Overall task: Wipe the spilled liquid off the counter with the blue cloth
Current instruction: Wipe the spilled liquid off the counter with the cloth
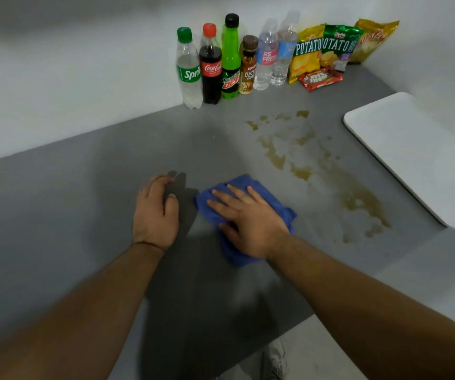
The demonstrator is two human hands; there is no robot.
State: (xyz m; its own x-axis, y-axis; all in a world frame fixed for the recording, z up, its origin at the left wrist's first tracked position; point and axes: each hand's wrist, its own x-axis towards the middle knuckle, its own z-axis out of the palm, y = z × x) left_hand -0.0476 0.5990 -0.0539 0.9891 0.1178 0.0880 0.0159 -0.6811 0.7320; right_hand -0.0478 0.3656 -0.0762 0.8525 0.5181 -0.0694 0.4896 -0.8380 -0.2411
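A crumpled blue cloth [271,200] lies on the grey counter [84,193]. My right hand [248,220] presses flat on top of it, fingers spread and pointing left. My left hand [155,212] rests on the bare counter just left of the cloth, fingers loosely curled, holding nothing. Brownish spilled liquid [355,197] spreads in patches and smears to the right of the cloth and beyond it, reaching toward the back of the counter. The cloth sits at the spill's left edge, apart from the thicker puddles.
Several drink bottles [221,64] and snack bags [327,48] line the back wall. A white tray [418,152] lies at the right, close to the spill. The counter's front edge [275,338] runs diagonally below my right forearm, with a shoe on the floor there.
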